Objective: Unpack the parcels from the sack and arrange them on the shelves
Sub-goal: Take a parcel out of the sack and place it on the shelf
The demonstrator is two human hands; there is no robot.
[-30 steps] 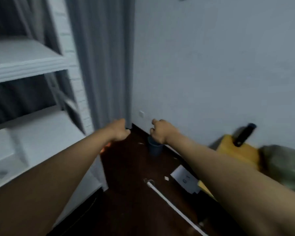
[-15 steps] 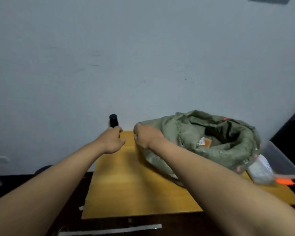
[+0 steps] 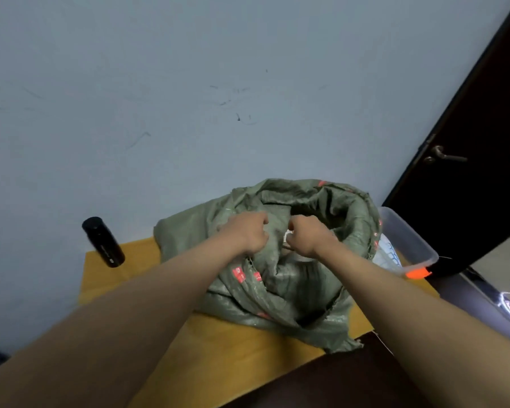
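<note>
Head view, item: sack (image 3: 277, 278), green woven, on yellow board (image 3: 248, 360) by wall. Left hand (image 3: 246, 235) fisted on sack rim; right hand (image 3: 305, 238) curled at mouth, contents unclear. I judge fabric soft, light, crinkly; grip parcels w/ both hands.

Single head-worn camera: looks forward and down along both forearms, close over the counter (image 3: 218, 348), facing the wall (image 3: 189, 98).
</note>
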